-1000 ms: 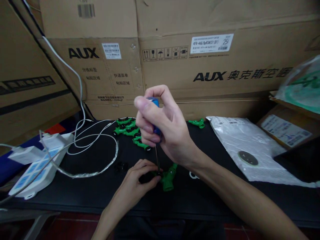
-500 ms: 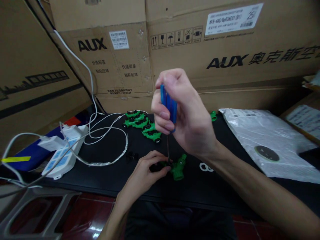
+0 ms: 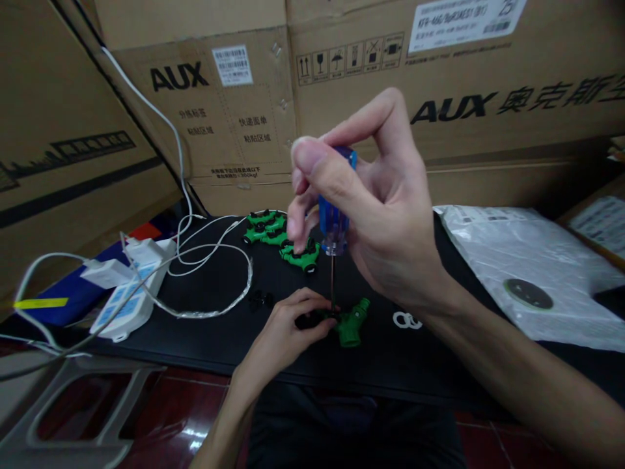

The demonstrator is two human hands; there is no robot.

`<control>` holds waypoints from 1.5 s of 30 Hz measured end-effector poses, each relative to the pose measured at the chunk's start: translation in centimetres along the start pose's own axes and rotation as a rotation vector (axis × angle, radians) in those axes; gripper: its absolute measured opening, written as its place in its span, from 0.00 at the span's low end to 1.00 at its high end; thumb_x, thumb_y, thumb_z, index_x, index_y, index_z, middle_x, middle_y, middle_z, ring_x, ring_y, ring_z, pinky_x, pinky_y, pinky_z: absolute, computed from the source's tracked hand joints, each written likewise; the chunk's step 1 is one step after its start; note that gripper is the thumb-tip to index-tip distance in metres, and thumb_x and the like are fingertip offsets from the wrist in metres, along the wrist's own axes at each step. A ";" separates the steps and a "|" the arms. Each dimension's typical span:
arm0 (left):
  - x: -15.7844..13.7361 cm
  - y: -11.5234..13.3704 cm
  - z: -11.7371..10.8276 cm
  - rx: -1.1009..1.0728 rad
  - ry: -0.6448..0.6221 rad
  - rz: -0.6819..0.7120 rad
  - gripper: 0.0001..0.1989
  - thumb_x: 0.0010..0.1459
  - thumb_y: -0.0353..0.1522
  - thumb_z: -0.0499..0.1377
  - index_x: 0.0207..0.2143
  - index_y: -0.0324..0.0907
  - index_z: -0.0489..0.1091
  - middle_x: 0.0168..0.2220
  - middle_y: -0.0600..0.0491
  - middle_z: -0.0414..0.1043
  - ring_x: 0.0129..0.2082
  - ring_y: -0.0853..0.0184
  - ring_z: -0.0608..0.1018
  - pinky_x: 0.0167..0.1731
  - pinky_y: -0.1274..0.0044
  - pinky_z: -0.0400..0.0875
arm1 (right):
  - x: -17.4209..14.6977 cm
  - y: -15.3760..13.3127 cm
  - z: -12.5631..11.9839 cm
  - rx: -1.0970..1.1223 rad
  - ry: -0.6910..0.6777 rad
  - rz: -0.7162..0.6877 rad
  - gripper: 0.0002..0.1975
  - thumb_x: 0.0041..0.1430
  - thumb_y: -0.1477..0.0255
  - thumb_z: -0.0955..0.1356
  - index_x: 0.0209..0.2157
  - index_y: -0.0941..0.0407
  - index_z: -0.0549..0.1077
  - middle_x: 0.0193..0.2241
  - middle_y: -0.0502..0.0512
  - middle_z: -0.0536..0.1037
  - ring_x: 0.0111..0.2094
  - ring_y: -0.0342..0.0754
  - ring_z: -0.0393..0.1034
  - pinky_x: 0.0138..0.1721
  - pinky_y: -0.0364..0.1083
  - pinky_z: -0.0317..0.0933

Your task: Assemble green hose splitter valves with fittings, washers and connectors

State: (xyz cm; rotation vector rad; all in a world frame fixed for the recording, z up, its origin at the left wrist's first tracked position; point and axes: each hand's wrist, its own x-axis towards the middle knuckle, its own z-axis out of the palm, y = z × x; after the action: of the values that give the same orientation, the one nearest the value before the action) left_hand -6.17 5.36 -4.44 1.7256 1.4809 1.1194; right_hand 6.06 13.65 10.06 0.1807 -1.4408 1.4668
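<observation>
Upright in my right hand (image 3: 375,189) is a screwdriver (image 3: 334,225) with a clear blue handle; my thumb and fingers are loosely curled round it. Its thin shaft runs down to a green plastic hose fitting (image 3: 350,329) on the black table. My left hand (image 3: 295,322) pinches the dark end of that fitting between thumb and fingers, close to the screwdriver's tip. The tip itself is too small to make out. Behind my hands lie several similar green fittings (image 3: 300,257) with black parts, grouped together.
White rings (image 3: 406,320) lie right of the fitting, small black parts (image 3: 261,299) left of it. A power strip (image 3: 131,293) with white cables stands at the left. A plastic-wrapped package (image 3: 517,260) lies at the right. Large cardboard boxes (image 3: 244,153) wall off the back.
My right hand's fingers have loosened and shifted round the screwdriver handle, the index finger now raised and bent. My left hand and the fitting stay together on the table. The view has shifted slightly.
</observation>
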 end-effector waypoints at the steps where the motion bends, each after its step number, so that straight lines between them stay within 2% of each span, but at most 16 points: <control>1: 0.0 0.1 0.0 0.001 -0.002 -0.003 0.07 0.62 0.32 0.65 0.43 0.43 0.80 0.44 0.50 0.78 0.46 0.62 0.79 0.47 0.73 0.72 | 0.1 -0.1 -0.1 0.023 -0.030 0.035 0.14 0.66 0.72 0.70 0.36 0.51 0.58 0.25 0.41 0.70 0.18 0.38 0.62 0.17 0.39 0.58; 4: 0.0 0.2 -0.1 -0.002 -0.008 -0.015 0.07 0.62 0.31 0.65 0.43 0.42 0.80 0.44 0.50 0.78 0.45 0.63 0.79 0.45 0.74 0.72 | 0.4 -0.7 -0.8 0.088 -0.135 0.184 0.09 0.70 0.65 0.64 0.36 0.52 0.61 0.19 0.39 0.57 0.15 0.36 0.44 0.15 0.38 0.41; 6: 0.1 0.2 -0.2 -0.012 -0.007 -0.020 0.08 0.62 0.31 0.65 0.44 0.42 0.80 0.45 0.50 0.78 0.45 0.64 0.79 0.44 0.75 0.73 | 0.6 -1.0 -1.1 0.116 -0.207 0.242 0.16 0.71 0.60 0.59 0.33 0.55 0.67 0.18 0.42 0.54 0.17 0.38 0.42 0.17 0.40 0.40; 8: 0.0 0.1 -0.2 -0.019 -0.012 -0.023 0.08 0.62 0.31 0.66 0.44 0.43 0.80 0.45 0.50 0.78 0.45 0.63 0.79 0.44 0.75 0.73 | 0.5 -1.1 -1.1 0.115 -0.232 0.272 0.20 0.70 0.59 0.58 0.30 0.56 0.69 0.19 0.45 0.57 0.19 0.39 0.46 0.18 0.42 0.44; 10: 0.0 0.0 -0.1 -0.023 -0.013 -0.026 0.08 0.62 0.31 0.66 0.44 0.43 0.81 0.44 0.50 0.78 0.45 0.63 0.79 0.44 0.74 0.73 | 0.3 -0.8 -0.6 0.060 -0.135 0.243 0.15 0.68 0.62 0.62 0.30 0.55 0.67 0.22 0.45 0.59 0.20 0.40 0.50 0.19 0.41 0.47; 12: -0.1 0.0 -0.1 -0.026 -0.009 -0.033 0.08 0.62 0.31 0.65 0.44 0.43 0.81 0.44 0.50 0.78 0.44 0.63 0.79 0.46 0.73 0.73 | 0.0 -0.3 0.0 -0.060 0.050 0.161 0.11 0.66 0.65 0.67 0.31 0.53 0.64 0.25 0.45 0.61 0.21 0.39 0.55 0.20 0.40 0.52; 15: -0.1 0.0 0.0 -0.031 0.000 -0.025 0.08 0.62 0.31 0.65 0.44 0.43 0.81 0.45 0.50 0.78 0.45 0.63 0.79 0.48 0.72 0.73 | -0.4 0.4 0.7 -0.148 0.211 0.061 0.14 0.64 0.66 0.71 0.33 0.51 0.60 0.25 0.42 0.61 0.20 0.38 0.58 0.21 0.38 0.57; 18: -0.1 0.1 0.1 -0.037 -0.012 -0.024 0.07 0.62 0.30 0.65 0.43 0.43 0.80 0.45 0.51 0.78 0.45 0.63 0.79 0.48 0.73 0.73 | -0.3 0.5 0.4 -0.040 0.084 0.135 0.17 0.63 0.64 0.72 0.35 0.49 0.57 0.20 0.38 0.59 0.16 0.37 0.51 0.16 0.37 0.49; 21: -0.1 0.1 0.1 -0.043 -0.009 -0.023 0.08 0.62 0.30 0.65 0.43 0.43 0.80 0.44 0.51 0.78 0.44 0.64 0.79 0.44 0.75 0.73 | -0.1 0.2 -0.4 0.061 -0.062 0.221 0.10 0.68 0.59 0.65 0.39 0.51 0.63 0.19 0.39 0.54 0.16 0.38 0.42 0.15 0.39 0.41; 24: -0.1 0.1 0.0 -0.052 -0.001 -0.008 0.08 0.61 0.29 0.65 0.43 0.42 0.81 0.44 0.51 0.78 0.42 0.65 0.79 0.41 0.76 0.72 | 0.0 0.0 -0.6 0.093 -0.103 0.239 0.17 0.72 0.58 0.58 0.38 0.54 0.68 0.20 0.43 0.58 0.18 0.40 0.46 0.17 0.41 0.45; 29: -0.1 0.1 0.0 -0.071 -0.016 -0.025 0.07 0.61 0.30 0.65 0.42 0.42 0.81 0.44 0.51 0.78 0.40 0.65 0.78 0.40 0.75 0.73 | -0.3 0.3 0.3 0.007 0.022 0.102 0.08 0.71 0.67 0.64 0.36 0.54 0.66 0.27 0.46 0.68 0.23 0.41 0.64 0.27 0.44 0.65; 32: 0.0 0.3 -0.1 -0.065 -0.014 -0.030 0.07 0.61 0.30 0.65 0.42 0.42 0.81 0.43 0.51 0.78 0.39 0.66 0.78 0.39 0.75 0.72 | -0.3 0.2 0.4 0.027 -0.003 0.110 0.10 0.67 0.65 0.69 0.35 0.51 0.63 0.28 0.45 0.73 0.24 0.42 0.68 0.26 0.43 0.67; 35: 0.0 0.4 -0.1 -0.060 -0.011 -0.019 0.08 0.61 0.29 0.65 0.43 0.42 0.81 0.44 0.50 0.78 0.39 0.66 0.78 0.39 0.76 0.73 | 0.1 -0.3 -0.1 0.089 -0.101 0.221 0.10 0.67 0.67 0.67 0.35 0.50 0.59 0.24 0.41 0.72 0.18 0.40 0.61 0.20 0.40 0.63; 38: 0.0 0.3 -0.1 -0.045 -0.005 -0.013 0.08 0.61 0.29 0.65 0.43 0.42 0.80 0.44 0.51 0.78 0.39 0.66 0.78 0.40 0.76 0.73 | 0.6 -1.3 -1.2 0.142 -0.222 0.341 0.03 0.66 0.69 0.62 0.37 0.51 0.64 0.19 0.39 0.64 0.15 0.37 0.49 0.16 0.38 0.56; 42: 0.0 0.0 -0.1 -0.016 0.001 -0.007 0.09 0.60 0.31 0.66 0.43 0.41 0.80 0.44 0.50 0.78 0.39 0.66 0.78 0.41 0.75 0.73 | 1.2 -2.4 -2.6 0.171 -0.428 0.409 0.16 0.66 0.68 0.55 0.32 0.55 0.70 0.17 0.42 0.64 0.15 0.38 0.54 0.16 0.38 0.58; 45: 0.1 -0.1 -0.1 -0.008 -0.010 -0.020 0.09 0.61 0.32 0.66 0.44 0.42 0.81 0.43 0.50 0.77 0.39 0.66 0.77 0.40 0.75 0.73 | 1.0 -1.9 -2.2 0.127 -0.408 0.398 0.15 0.66 0.65 0.59 0.26 0.55 0.66 0.16 0.42 0.59 0.15 0.37 0.50 0.15 0.38 0.52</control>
State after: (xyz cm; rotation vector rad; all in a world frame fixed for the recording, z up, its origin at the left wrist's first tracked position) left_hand -6.28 5.45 -4.47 1.7048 1.4826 1.1036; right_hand 8.12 15.51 11.37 0.2975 -1.7826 1.9291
